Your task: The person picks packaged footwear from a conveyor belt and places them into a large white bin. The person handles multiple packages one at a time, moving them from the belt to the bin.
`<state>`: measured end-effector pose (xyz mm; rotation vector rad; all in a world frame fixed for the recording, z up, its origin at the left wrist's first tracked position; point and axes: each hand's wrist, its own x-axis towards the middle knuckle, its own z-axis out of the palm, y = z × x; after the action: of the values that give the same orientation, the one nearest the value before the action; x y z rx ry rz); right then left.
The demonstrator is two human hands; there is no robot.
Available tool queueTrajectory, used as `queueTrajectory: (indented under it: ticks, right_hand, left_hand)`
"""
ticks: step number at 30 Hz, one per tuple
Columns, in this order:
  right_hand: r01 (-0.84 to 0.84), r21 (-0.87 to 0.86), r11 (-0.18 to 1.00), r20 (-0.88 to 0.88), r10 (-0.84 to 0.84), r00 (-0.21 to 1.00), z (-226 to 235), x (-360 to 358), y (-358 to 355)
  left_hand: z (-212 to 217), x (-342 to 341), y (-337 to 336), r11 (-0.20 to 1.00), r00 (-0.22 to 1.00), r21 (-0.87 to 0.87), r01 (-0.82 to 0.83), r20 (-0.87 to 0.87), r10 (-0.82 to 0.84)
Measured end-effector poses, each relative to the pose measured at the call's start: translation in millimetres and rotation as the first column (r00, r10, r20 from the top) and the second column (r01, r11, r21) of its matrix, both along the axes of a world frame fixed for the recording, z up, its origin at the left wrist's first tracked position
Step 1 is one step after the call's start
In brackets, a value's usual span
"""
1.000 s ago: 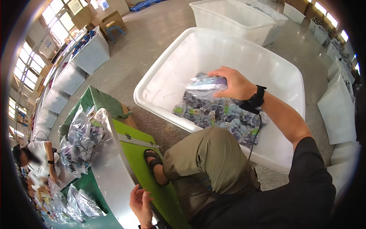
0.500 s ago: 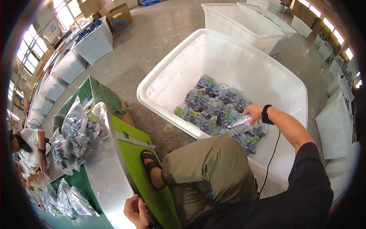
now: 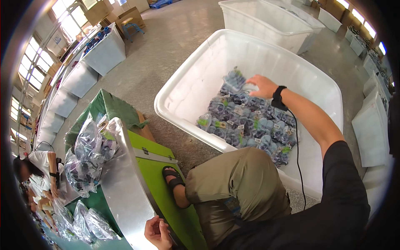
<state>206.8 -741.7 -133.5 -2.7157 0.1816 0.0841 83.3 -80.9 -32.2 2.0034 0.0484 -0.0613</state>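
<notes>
Our right hand [image 3: 262,86] has swung deeper into the large white plastic bin [image 3: 287,67]; we cannot tell whether it grips the blurred blue-grey shoe pack [image 3: 234,80] just left of it. Below it, similar packs [image 3: 233,121] already part-fill the bin; beyond our slack, empty left hand [image 3: 158,233], clear plastic bags [image 3: 88,154] remain on the silver metal bench [image 3: 121,179].

the white bin [image 3: 287,68] opens upward; a knee [image 3: 256,171] partly blocks its near rim [image 3: 189,129].

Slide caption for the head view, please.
Right hand at grey-blue footwear in a white bin, left hand by a metal tabletop.
</notes>
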Motion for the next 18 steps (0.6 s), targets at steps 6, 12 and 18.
queueTrajectory:
  ticks: [6, 12, 18]
  right_hand:
    - [-0.130, 0.574, 0.808, -0.059, 0.200, 0.978, 57.1, -38.7, 109.4]
    - [-0.418, 0.792, 0.445, 0.063, 0.621, 0.781, 145.1, -70.6, 245.0]
    - [0.349, 0.936, -0.041, -0.310, 0.374, 0.874, 149.2, -118.2, 320.1]
  left_hand:
    - [-7.8, 9.9, 11.8, 0.992, 0.998, -0.114, 0.058, 0.022, -0.055]
    - [-16.8, 11.9, 44.0, 0.936, 0.991, -0.352, 0.023, -0.113, -0.067]
    - [-7.9, 26.8, 153.7, 0.987, 0.981, -0.061, -0.145, 0.123, 0.152]
